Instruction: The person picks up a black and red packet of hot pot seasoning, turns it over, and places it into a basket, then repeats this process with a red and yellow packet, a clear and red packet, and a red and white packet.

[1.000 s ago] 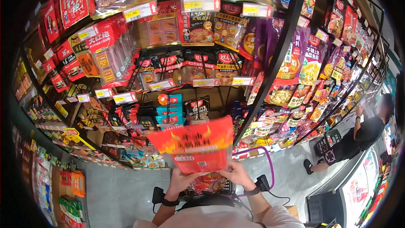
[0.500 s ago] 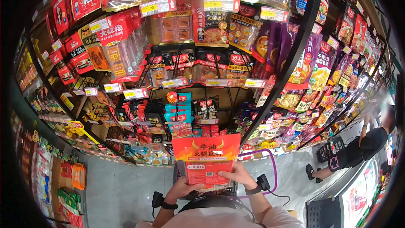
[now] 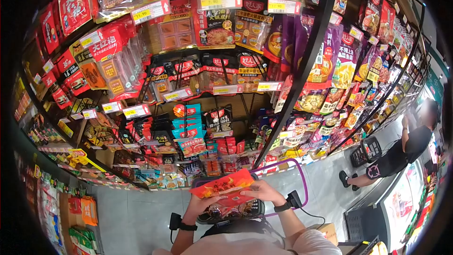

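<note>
I am seeing the red packet [image 3: 221, 185] lying almost flat in the lower middle of the frame, just above the black basket [image 3: 258, 209]. The basket's purple handle [image 3: 302, 179] is arching up to the right of it. The left hand [image 3: 200, 204] is pinching the packet's near left edge, and the right hand [image 3: 263, 191] is folding over its right end from above, so both hands are clamped on the packet.

I am judging the step in hand to be setting this packet down into the basket. To do it well, I am thinking the packet should be kept level, as it is now, so it settles on the other packets [image 3: 231, 209] already inside rather than sliding off on its edge. The right hand is working close to the handle, so I am advising a path straight down, inside the loop. The wrist device [image 3: 293, 199] and its cable are hanging near the rim, and I am treating them as a snag risk.

Stocked shelves [image 3: 198, 113] are filling the upper frame, and another person [image 3: 401, 153] is standing well apart at the right edge.
</note>
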The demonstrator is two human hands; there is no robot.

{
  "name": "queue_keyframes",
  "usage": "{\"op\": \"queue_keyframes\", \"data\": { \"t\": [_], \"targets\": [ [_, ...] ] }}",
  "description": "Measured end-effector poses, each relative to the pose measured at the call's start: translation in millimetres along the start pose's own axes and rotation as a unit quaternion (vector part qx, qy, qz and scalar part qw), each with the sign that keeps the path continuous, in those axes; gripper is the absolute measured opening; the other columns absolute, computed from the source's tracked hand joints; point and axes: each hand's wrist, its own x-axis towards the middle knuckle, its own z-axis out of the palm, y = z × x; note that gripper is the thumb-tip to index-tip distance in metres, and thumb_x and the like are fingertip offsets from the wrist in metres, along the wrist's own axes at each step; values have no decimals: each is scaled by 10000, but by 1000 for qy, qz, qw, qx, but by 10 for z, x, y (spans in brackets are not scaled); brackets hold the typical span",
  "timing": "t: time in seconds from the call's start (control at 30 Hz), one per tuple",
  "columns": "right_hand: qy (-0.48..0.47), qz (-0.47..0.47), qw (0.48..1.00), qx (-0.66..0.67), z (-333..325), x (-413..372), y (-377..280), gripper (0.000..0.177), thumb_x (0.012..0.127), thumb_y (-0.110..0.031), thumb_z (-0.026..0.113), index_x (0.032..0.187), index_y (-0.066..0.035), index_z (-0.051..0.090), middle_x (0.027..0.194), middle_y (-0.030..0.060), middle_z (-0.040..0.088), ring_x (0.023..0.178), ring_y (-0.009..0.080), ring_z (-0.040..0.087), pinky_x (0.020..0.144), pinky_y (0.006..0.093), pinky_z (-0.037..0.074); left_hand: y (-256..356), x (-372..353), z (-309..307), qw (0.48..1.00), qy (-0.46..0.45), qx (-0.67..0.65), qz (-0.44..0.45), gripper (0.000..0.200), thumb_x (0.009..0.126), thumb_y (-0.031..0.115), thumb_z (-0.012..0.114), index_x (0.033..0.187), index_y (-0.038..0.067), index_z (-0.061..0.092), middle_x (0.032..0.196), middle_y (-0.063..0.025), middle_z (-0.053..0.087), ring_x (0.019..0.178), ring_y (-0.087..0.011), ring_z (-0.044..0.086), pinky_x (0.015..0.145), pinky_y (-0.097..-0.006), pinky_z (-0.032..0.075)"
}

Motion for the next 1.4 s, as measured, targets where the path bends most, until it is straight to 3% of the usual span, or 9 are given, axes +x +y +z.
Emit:
{"op": "queue_keyframes", "data": {
  "t": [0.03,0.17,0.3,0.4,0.57,0.8,0.97,1.27,1.4],
  "targets": [
    [-8,49,999,-9,21,12,75,351,872,-234,691,1133,-7,628,992,100,697,891,104,601,808,276,476,-42,12,-10,996,-4,74,48,362,862,81,687,1192,-16,577,1029,-52,666,847,-95,620,714,-257,521],
    [48,-89,994,46,232,182,861,370,868,-264,690,1138,-19,627,966,87,699,850,117,620,763,284,485,-214,17,-117,989,28,146,-24,270,872,85,669,1117,-24,635,1053,-41,658,955,-108,594,832,-270,482],
    [-9,85,995,-60,252,273,1225,336,861,-272,689,1077,-21,637,920,75,698,842,134,641,737,288,494,-641,58,-124,976,85,197,-33,247,910,174,632,1070,-10,669,948,-61,699,880,-112,620,764,-272,493],
    [-28,97,994,52,206,293,1857,315,865,-233,676,1080,-9,621,965,87,690,870,154,641,787,294,507,-1235,83,-339,950,58,308,-14,297,916,255,605,1084,15,656,932,-170,694,857,-206,678,725,-320,506],
    [170,98,980,-43,-240,5,2708,304,807,-169,677,1061,-8,630,964,142,683,910,246,652,835,344,509,-1525,144,-306,895,56,442,-33,301,905,276,584,1073,37,656,893,-211,671,845,-360,661,677,-401,512],
    [541,186,754,-324,-1212,-784,3254,534,713,-151,683,1191,14,510,1123,218,555,1086,397,496,985,455,374,-2258,110,-464,920,129,371,6,345,912,274,595,1106,-9,629,913,-175,688,819,-281,680,687,-354,513],
    [498,555,648,-156,-1407,-1318,3893,775,663,-405,704,1267,34,496,1310,261,501,1228,413,474,1024,447,398,-2517,59,-484,951,115,212,-194,332,915,256,618,1127,0,614,975,-73,674,856,-159,661,741,-296,532],
    [346,416,841,-24,-1154,-1461,5760,726,660,-300,771,1206,109,527,997,243,667,1011,312,641,892,392,495,-2795,-125,-382,949,144,-44,-276,272,932,224,575,1077,-2,615,988,-107,681,854,-211,683,735,-287,548],
    [428,349,812,-191,-1241,-1310,4790,605,681,-251,730,1162,74,560,1033,284,631,1016,381,605,892,436,480,-2749,-214,-267,938,157,-39,-305,272,933,223,568,1080,-2,615,1009,-108,677,881,-219,678,753,-304,542]
  ]
}}
